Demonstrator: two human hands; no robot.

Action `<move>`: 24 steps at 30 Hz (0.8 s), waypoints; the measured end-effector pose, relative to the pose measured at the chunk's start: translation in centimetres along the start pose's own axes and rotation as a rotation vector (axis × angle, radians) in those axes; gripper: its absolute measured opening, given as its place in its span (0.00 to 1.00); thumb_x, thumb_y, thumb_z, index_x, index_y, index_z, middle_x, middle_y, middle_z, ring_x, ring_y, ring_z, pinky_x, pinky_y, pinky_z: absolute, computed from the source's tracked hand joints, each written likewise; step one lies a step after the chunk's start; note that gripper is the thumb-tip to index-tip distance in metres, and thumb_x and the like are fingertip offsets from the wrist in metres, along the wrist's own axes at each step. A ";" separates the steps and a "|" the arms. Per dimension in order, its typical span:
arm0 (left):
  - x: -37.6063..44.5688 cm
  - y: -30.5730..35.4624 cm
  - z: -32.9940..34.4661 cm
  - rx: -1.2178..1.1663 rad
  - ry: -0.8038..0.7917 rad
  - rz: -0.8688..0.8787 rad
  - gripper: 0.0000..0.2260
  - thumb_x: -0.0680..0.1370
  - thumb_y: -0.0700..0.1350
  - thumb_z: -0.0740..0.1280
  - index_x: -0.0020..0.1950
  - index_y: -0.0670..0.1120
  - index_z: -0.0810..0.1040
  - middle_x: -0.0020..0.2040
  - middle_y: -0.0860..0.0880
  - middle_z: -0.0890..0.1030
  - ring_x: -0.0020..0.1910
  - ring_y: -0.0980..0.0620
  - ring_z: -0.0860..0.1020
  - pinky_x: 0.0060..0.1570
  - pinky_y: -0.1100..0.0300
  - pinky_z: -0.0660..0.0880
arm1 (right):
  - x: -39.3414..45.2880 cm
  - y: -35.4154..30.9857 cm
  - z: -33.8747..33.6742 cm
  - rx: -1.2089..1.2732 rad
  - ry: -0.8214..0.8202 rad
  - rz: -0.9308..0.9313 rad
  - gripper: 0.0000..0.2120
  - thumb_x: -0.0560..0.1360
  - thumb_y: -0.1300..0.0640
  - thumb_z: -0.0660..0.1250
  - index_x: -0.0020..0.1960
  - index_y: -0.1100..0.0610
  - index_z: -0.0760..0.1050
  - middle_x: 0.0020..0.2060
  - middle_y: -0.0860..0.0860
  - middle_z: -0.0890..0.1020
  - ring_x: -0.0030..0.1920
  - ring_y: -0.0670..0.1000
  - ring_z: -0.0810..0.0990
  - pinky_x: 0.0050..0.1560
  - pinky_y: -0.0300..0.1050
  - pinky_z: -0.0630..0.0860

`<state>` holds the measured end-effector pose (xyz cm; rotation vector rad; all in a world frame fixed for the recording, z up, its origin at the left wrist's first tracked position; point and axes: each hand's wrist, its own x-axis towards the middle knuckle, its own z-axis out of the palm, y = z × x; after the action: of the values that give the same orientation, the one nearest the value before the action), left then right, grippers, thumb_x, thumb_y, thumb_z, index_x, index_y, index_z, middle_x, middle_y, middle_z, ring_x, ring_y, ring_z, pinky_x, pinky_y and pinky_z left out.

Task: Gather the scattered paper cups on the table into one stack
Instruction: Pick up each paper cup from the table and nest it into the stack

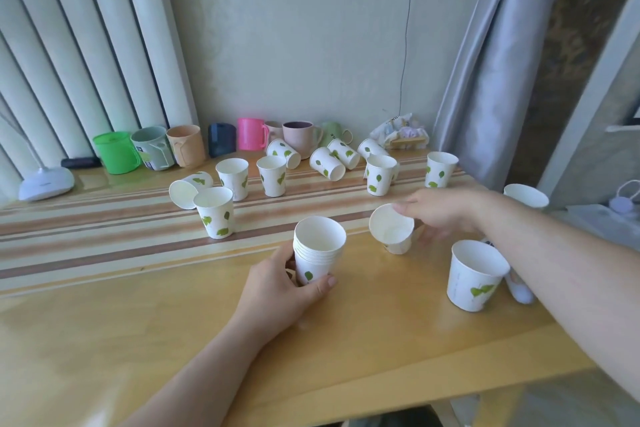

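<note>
Right hand point(446, 215) has its grip on a single paper cup point(393, 230), thumb on the rim at the top, remaining fingers behind and under the wall and mostly hidden by the cup. The cup is tilted, mouth turned toward the person and slightly left, base down and away near the table point(138, 340); whether the base touches the wood I cannot tell. Left hand point(287, 288) is wrapped round the lower wall of the stack point(318, 251), thumb across the front, fingers behind it. The stack stands upright, mouth open to the ceiling, several rims showing close under one another. The held cup lies just to the right of the stack and at about the same height, so the next move looks like turning its long axis upright and carrying it left over the open mouth. The right hand is the nearer one for that; the left only steadies. Loose cups remain: one upright cup point(474, 276) near the right forearm, a cup on its side half hidden behind that forearm, another cut off beyond the wrist, and a scatter of upright and toppled ones farther back. Behind them, a row of plastic mugs point(249, 133) along the wall.
</note>
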<state>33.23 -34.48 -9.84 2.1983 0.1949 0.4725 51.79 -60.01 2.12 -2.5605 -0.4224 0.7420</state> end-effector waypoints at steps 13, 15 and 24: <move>-0.2 0.6 0.0 0.019 -0.010 0.079 0.19 0.66 0.72 0.76 0.50 0.70 0.75 0.53 0.72 0.80 0.47 0.65 0.80 0.41 0.76 0.73 | 1.6 2.5 0.3 -0.079 0.165 -0.220 0.23 0.65 0.39 0.81 0.57 0.32 0.76 0.58 0.36 0.83 0.62 0.47 0.81 0.56 0.47 0.78; -0.4 0.6 -0.1 0.014 -0.011 0.086 0.18 0.66 0.70 0.77 0.50 0.69 0.75 0.53 0.71 0.80 0.46 0.65 0.80 0.41 0.75 0.74 | 1.9 2.1 0.7 -0.091 0.211 -0.218 0.27 0.68 0.39 0.81 0.64 0.37 0.76 0.61 0.39 0.81 0.62 0.48 0.80 0.56 0.47 0.77; -0.6 1.1 -0.2 0.027 0.007 0.124 0.20 0.66 0.70 0.76 0.53 0.73 0.73 0.55 0.72 0.79 0.50 0.66 0.79 0.43 0.76 0.72 | -3.3 -5.4 2.8 0.741 0.152 -0.672 0.21 0.66 0.41 0.81 0.59 0.38 0.86 0.58 0.47 0.89 0.56 0.48 0.87 0.52 0.50 0.84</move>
<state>32.61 -35.20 -9.06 2.2438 0.0696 0.5487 46.69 -55.83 4.04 -1.6156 -0.7368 0.3470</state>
